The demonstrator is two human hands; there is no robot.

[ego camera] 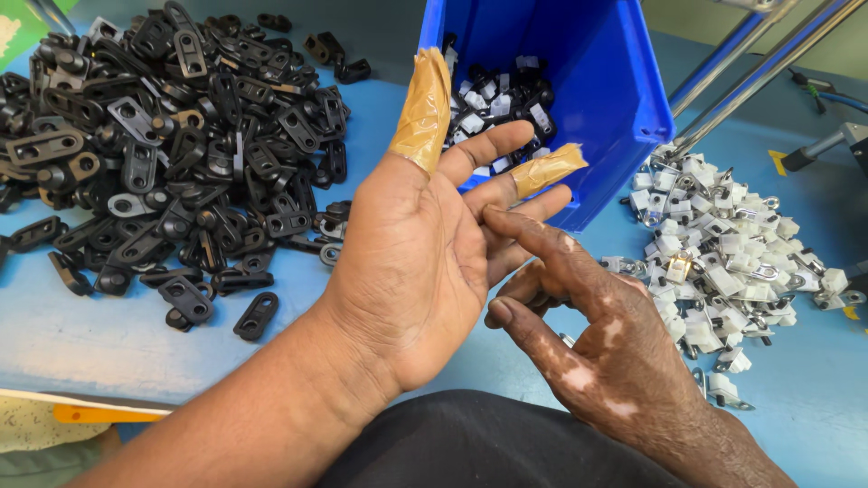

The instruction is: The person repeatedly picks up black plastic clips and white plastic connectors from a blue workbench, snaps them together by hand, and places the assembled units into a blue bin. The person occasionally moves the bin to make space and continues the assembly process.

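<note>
Both hands, left hand (425,253) and right hand (579,316), spread open, seemingly holding nothing, above the blue table (90,334).

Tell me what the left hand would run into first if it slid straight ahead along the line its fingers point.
The left hand points up and right toward the tilted blue bin. It would likely meet the bin's front rim first, then the small black-and-white parts inside, though depth is hard to judge.

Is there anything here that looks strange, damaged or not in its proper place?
Yes. The left hand has brown tape wrapped around the thumb and another fingertip, which is unusual. The blue bin stands tilted, its opening toward the hands. The black parts and white clips lie in loose heaps on the table.
</note>
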